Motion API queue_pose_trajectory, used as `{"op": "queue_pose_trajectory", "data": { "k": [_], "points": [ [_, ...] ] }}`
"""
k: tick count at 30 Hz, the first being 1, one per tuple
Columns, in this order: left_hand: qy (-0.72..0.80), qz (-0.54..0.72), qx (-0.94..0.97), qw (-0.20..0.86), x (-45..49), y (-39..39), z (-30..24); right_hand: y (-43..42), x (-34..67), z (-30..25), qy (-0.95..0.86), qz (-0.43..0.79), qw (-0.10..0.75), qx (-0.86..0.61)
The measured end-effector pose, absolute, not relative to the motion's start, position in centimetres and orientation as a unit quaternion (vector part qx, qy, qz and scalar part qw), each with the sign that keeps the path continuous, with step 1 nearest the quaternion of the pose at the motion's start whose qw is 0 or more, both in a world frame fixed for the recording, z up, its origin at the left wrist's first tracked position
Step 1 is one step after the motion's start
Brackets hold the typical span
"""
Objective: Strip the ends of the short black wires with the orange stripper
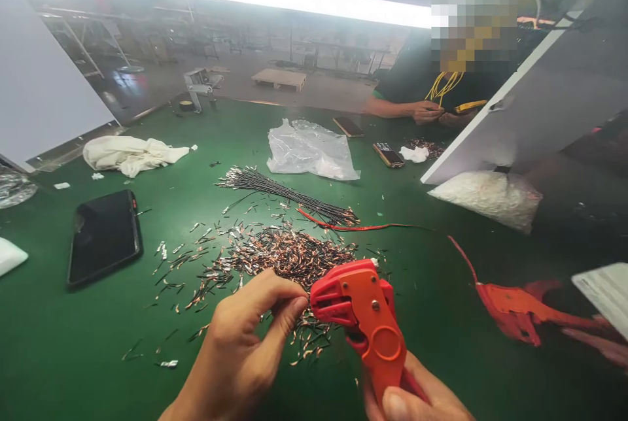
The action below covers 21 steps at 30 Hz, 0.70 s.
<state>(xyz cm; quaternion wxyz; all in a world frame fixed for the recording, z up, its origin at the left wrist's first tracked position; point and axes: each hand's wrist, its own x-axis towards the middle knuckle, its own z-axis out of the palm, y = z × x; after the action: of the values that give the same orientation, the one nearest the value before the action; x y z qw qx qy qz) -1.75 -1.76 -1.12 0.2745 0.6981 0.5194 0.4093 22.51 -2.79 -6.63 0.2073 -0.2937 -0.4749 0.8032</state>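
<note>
My right hand [417, 395] is wrapped around the handles of a red and orange wire stripper [375, 319], its jaws pointing left. At the jaw opening, my left hand [255, 336] pinches thumb and forefinger together; whatever lies between the fingertips is too small to make out. Beneath and behind the tool spreads a heap of short black wire offcuts with copper ends [289, 254]. Beyond the heap lies a bundle of black wires [289, 192], silvery tips to the left and copper ends to the right. A thin red strip [363, 228] runs rightward from the bundle.
On the green table [88, 342] lie a black phone [105, 238], white cloth [130, 154], clear plastic bag [311, 150] and two smaller handsets. A panel [520, 81] and filled bag [485, 195] stand right, near a dim red tool shape [515, 310]. Across sits a person handling yellow cords [444, 84].
</note>
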Motion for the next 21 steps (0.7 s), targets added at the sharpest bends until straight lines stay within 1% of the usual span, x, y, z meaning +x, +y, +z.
{"op": "queue_pose_trajectory", "data": {
  "k": [5,8,11,15,17,21],
  "points": [
    [0.538,0.391,0.669,0.333,-1.4,-2.0,-0.6,-2.4,22.3,-5.9,-0.489,0.805,0.207,-0.265],
    [0.56,0.388,0.613,0.401,-1.3,-2.0,-0.3,-2.3,22.2,-5.5,-0.488,0.81,0.199,-0.257],
    [0.537,0.389,0.573,0.481,-1.5,-1.8,-0.4,-2.2,21.9,-5.2,-0.477,0.822,0.191,-0.246],
    [0.496,0.407,0.522,0.561,-1.6,-1.5,-0.5,-2.0,21.7,-4.9,-0.483,0.816,0.22,-0.228],
    [0.489,0.4,0.511,0.582,-1.5,-1.4,-0.3,-1.9,21.7,-4.7,-0.493,0.808,0.228,-0.227],
    [0.489,0.392,0.513,0.586,-1.2,-1.4,0.1,-1.7,21.7,-4.3,-0.503,0.801,0.222,-0.236]
  ]
}}
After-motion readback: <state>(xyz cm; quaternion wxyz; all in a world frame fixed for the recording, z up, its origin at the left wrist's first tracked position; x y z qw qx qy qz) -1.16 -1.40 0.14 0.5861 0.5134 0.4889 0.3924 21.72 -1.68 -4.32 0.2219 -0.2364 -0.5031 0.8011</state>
